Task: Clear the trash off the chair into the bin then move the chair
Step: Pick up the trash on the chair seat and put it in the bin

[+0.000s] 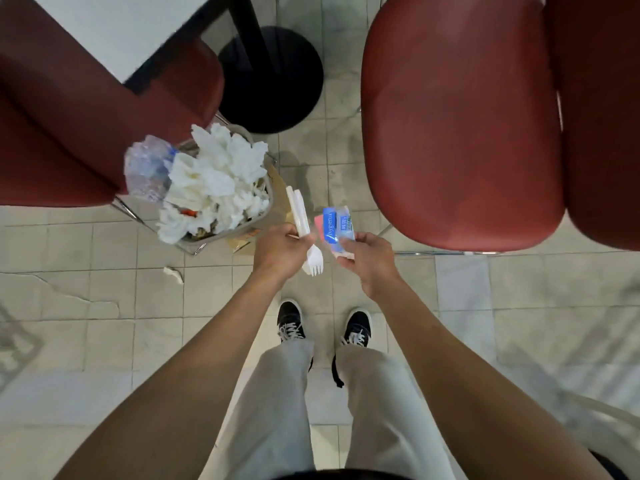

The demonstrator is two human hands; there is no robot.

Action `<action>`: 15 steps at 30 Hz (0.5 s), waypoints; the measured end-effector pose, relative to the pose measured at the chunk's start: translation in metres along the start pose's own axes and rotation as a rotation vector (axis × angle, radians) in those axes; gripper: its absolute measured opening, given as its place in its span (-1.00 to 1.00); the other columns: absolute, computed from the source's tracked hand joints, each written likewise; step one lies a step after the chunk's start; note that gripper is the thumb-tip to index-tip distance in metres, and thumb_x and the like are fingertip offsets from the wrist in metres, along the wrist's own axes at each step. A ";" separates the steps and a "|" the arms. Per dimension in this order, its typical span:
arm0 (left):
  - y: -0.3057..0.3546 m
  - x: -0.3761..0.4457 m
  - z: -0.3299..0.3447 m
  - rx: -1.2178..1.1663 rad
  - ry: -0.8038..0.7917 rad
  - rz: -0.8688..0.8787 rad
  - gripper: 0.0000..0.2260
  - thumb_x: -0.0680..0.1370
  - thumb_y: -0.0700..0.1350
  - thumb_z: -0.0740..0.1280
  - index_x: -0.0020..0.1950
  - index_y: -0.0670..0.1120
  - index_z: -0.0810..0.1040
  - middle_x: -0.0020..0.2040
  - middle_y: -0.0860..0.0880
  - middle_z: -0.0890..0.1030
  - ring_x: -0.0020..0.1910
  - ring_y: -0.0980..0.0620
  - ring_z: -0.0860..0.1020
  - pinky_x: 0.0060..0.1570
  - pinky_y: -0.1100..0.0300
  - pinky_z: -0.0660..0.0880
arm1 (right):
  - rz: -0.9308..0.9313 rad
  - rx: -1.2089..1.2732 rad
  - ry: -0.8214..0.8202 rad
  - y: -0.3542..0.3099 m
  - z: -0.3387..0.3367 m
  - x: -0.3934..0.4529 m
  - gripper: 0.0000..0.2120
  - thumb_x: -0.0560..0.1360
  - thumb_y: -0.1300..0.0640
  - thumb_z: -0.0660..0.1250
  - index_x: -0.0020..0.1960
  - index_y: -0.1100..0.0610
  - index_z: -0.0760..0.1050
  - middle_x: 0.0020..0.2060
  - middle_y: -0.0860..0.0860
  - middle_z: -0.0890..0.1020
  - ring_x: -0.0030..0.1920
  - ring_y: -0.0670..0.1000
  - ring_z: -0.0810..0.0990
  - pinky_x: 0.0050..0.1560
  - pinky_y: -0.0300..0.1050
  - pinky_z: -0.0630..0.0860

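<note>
The left hand grips white plastic cutlery and the right hand pinches a blue wipes packet, both held between the overflowing bin (tissues heaped high) and the bare red chair, apparently ready for dropping.

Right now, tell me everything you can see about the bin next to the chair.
The bin is a small grey container, plastic by the look of it, standing on the tiled floor left of the red chair. It is overfilled: crumpled white tissue heaps above its rim and a crushed clear plastic bottle sticks out on its left. Brown cardboard lies against its right side. Neither hand touches it.
</note>
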State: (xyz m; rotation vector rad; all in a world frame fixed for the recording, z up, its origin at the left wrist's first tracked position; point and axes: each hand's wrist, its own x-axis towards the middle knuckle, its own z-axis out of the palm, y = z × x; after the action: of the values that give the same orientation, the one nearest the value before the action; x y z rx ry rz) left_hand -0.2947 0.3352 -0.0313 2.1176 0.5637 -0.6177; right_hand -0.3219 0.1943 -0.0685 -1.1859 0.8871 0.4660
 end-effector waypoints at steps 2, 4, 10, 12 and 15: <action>0.005 -0.016 -0.021 -0.080 -0.019 -0.017 -0.86 0.47 -0.07 0.43 -0.27 -0.01 0.56 -0.25 -0.07 0.65 -0.24 -0.07 0.62 -0.03 -0.01 0.59 | 0.043 0.043 -0.057 -0.018 0.003 -0.027 -0.96 0.52 0.28 0.34 -0.06 0.17 0.51 -0.10 0.10 0.65 -0.16 -0.01 0.62 -0.14 -0.19 0.57; 0.007 -0.027 -0.040 -0.161 -0.041 -0.026 -0.90 0.49 -0.13 0.42 -0.23 -0.01 0.58 -0.25 -0.05 0.64 -0.30 -0.01 0.58 -0.06 0.01 0.61 | 0.071 0.048 -0.098 -0.032 0.008 -0.047 -0.92 0.51 0.27 0.34 -0.03 0.13 0.54 -0.15 0.03 0.67 -0.17 -0.05 0.62 -0.14 -0.20 0.54; 0.007 -0.041 -0.107 -0.320 -0.032 -0.023 -0.97 0.53 -0.18 0.40 -0.07 -0.12 0.60 -0.27 -0.02 0.61 -0.41 0.14 0.52 -0.51 0.42 0.40 | 0.038 -0.079 -0.147 -0.052 0.063 -0.085 -0.89 0.46 0.27 0.39 -0.08 0.09 0.54 -0.16 -0.02 0.67 -0.18 -0.07 0.59 -0.11 -0.16 0.46; 0.003 -0.035 -0.124 -0.361 -0.034 -0.039 -0.96 0.53 -0.17 0.40 -0.12 -0.10 0.59 -0.31 0.01 0.59 -0.49 0.22 0.52 -0.53 0.42 0.39 | -0.002 -0.054 -0.182 -0.055 0.087 -0.092 -0.86 0.45 0.31 0.39 -0.10 0.10 0.52 -0.14 0.00 0.66 -0.18 -0.06 0.59 -0.07 -0.15 0.45; -0.004 -0.021 -0.149 -0.391 -0.058 -0.063 -0.93 0.52 -0.14 0.42 -0.15 -0.10 0.58 -0.35 0.03 0.57 -0.54 0.25 0.48 -0.50 0.39 0.40 | -0.052 -0.030 -0.204 -0.059 0.125 -0.095 -0.85 0.47 0.33 0.37 -0.11 0.11 0.51 -0.11 0.04 0.65 -0.14 -0.04 0.60 -0.08 -0.17 0.47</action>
State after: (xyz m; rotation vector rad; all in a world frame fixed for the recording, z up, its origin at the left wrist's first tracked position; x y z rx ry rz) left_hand -0.2791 0.4554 0.0576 1.7158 0.6620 -0.5519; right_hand -0.2918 0.3029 0.0556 -1.1626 0.6746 0.5496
